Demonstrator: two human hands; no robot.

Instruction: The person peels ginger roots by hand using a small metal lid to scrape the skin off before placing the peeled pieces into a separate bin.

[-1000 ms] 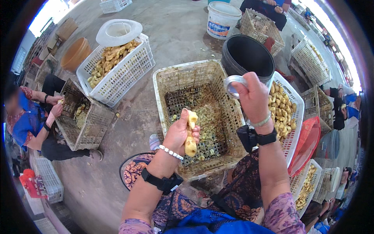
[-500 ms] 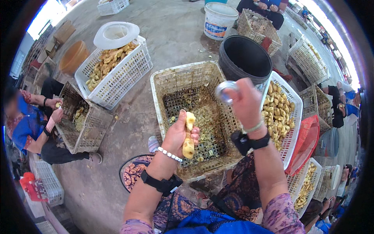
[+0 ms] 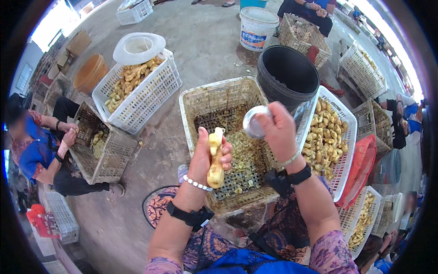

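My left hand (image 3: 204, 157) is closed round a knobbly piece of ginger (image 3: 216, 170), held upright, with pale peeled flesh showing along its upper part. Between the thumb and fingers of my right hand (image 3: 280, 130) is a round silvery metal piece (image 3: 253, 122), like a jar lid; its edge is too blurred to make out fully. It stays a little apart from the ginger, to the right. Below both hands stands a dirty cream plastic crate (image 3: 194, 98) with pale ginger scraps (image 3: 248, 157) scattered over its slatted floor.
A black bucket (image 3: 288, 73) adjoins the crate's far right corner. Right of it, a white basket (image 3: 349, 137) holds ginger pieces, beside a red mesh bag (image 3: 365, 164). Far left, another white crate (image 3: 146, 93) holds ginger under a white hat-shaped lid (image 3: 139, 48). A co-worker (image 3: 39, 146) sits left.
My right hand has come down and slightly left with the metal piece, nearer the ginger. My left hand keeps its hold, with the ginger turned a little. The view has shifted slightly.
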